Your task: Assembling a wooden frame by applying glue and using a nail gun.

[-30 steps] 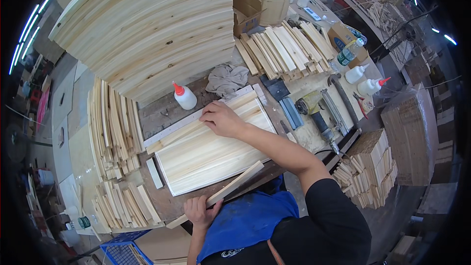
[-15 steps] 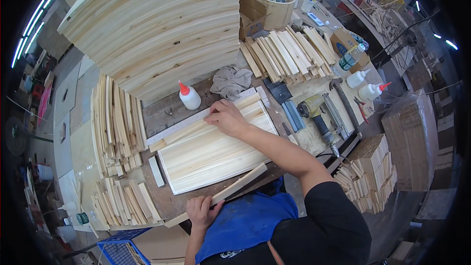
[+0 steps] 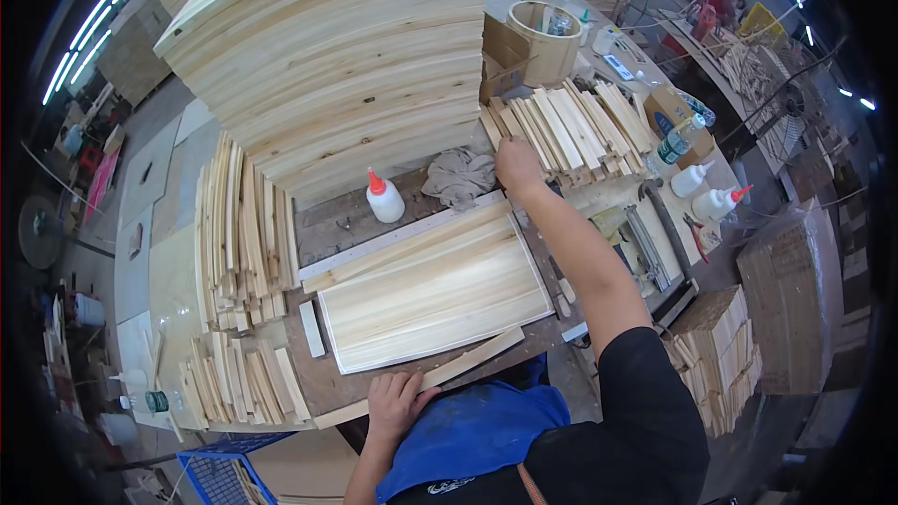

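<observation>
Near the table's front edge, my left hand (image 3: 398, 402) is closed on a long, narrow wooden strip (image 3: 477, 358) lying at a slant. My right hand (image 3: 517, 165) reaches forward to the near left end of a pile of wooden strips (image 3: 566, 131); its fingertips are partly hidden. Between my arms lies a pale wooden panel (image 3: 435, 290) with a white line around its border. Another wooden strip (image 3: 374, 260) runs along the panel's far side, beside a pale straight rail (image 3: 402, 236). A short pale block (image 3: 312, 328) sits at the panel's left end.
A white glue bottle with a red tip (image 3: 384, 198) and a grey rag (image 3: 460, 178) stand before a tall stack of boards (image 3: 346, 84). More strips (image 3: 243, 234) lie left. At right are a nail gun (image 3: 645, 243), a hammer (image 3: 666, 215) and several bottles (image 3: 690, 180).
My right hand has left the strip at the panel's far edge and moved forward and right to the strip pile. My left hand stays on its strip. The view has shifted slightly.
</observation>
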`<state>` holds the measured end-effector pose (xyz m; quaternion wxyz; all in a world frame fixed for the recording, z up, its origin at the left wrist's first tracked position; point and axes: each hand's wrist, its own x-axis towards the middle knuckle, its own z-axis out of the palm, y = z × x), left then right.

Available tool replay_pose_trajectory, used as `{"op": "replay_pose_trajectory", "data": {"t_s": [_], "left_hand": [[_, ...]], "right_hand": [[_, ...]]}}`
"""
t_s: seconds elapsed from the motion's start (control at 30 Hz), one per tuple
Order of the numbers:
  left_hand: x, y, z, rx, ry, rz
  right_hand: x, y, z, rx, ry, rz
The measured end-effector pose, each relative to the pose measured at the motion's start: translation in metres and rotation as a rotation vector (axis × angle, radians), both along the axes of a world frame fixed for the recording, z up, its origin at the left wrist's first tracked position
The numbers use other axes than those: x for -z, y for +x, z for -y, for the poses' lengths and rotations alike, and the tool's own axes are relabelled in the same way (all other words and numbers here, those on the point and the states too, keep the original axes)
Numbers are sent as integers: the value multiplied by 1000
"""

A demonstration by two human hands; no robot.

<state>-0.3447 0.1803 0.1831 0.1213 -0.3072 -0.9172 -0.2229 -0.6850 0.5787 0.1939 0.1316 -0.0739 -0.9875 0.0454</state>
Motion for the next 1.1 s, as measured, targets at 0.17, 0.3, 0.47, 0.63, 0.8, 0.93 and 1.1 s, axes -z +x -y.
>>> {"op": "replay_pose_trajectory", "data": {"t_s": [0.17,0.3,0.47,0.63,0.8,0.93,1.1], "left_hand": [[-13,-6,-7,29,-18,-36],[-33,-3,-11,12,21,-59],[-40,-1,-10,-28,136,-54],[-26,-6,-27,-147,444,373],[-52,-49,-81,-98,1152,1000],[-49,-71,-98,-162,1220,1260],[-42,-69,-92,-140,1262,1308]], "right_hand": [[8,-20,1,18,83,40],[5,-14,-9,0,54,28],[-52,41,-11,40,-224,-100],[-51,174,10,-122,-1091,-36],[-55,287,73,-253,-1272,253],[-49,318,95,-255,-1452,445],[-32,326,104,-236,-1540,486]]}}
